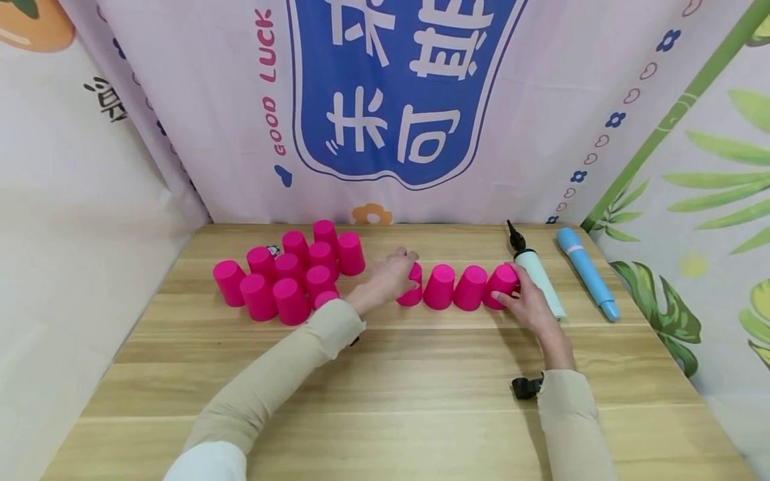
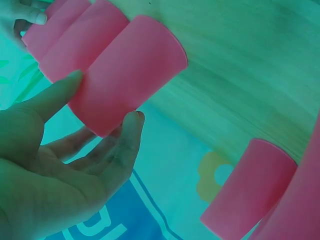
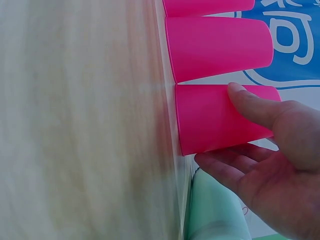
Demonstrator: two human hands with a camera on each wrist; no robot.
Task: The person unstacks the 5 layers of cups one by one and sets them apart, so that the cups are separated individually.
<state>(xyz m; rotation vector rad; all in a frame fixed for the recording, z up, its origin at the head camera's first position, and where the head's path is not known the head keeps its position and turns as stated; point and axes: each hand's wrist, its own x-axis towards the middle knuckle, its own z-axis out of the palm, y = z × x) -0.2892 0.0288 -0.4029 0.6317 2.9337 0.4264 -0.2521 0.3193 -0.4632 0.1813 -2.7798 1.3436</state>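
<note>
Several pink plastic cups stand upside down in a short row on the wooden table. At the row's left end my left hand [image 1: 391, 277] holds a cup [image 2: 130, 72], thumb on one side and fingers round the other. My right hand [image 3: 285, 137] grips the right-end cup [image 3: 222, 117] between thumb and fingers. Between these two stand a middle cup [image 1: 439, 287] and another middle cup [image 1: 470, 288], side by side. My left hand partly covers its cup in the head view.
A cluster of more upturned pink cups [image 1: 289, 267] stands on the left of the table [image 1: 421, 401]. Close to my right hand lies a pale green hand pump [image 1: 541, 284] with a black nozzle, then a blue tube-shaped object [image 1: 588, 274]. A printed cloth [image 1: 228, 153] hangs behind.
</note>
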